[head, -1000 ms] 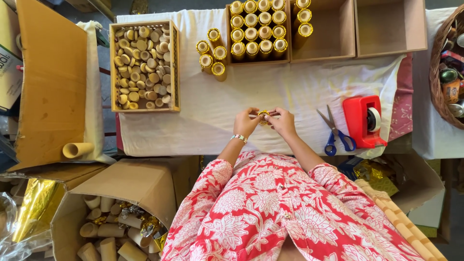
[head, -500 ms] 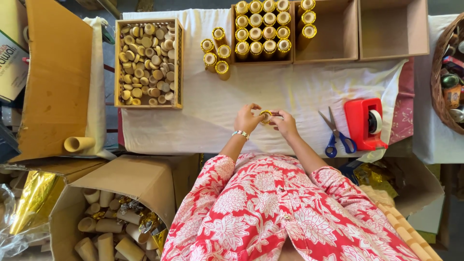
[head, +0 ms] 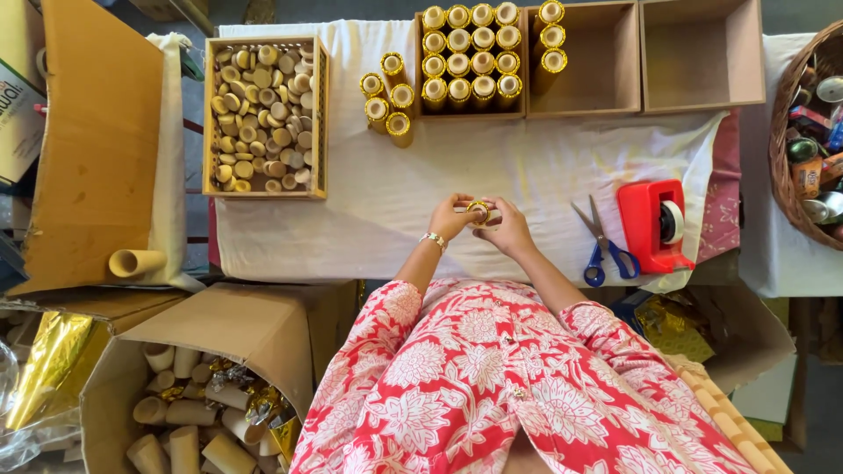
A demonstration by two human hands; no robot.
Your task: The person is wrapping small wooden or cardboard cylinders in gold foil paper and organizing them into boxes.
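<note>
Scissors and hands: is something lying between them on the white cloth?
No. In the head view, only bare white cloth separates the blue-handled scissors from the right hand.

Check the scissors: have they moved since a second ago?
No. The scissors lie in the same spot on the white cloth, just left of the red tape dispenser.

Glossy gold foil tube (head: 479,211) — matt white cloth (head: 492,167), plain wooden trays (head: 584,61).
</note>
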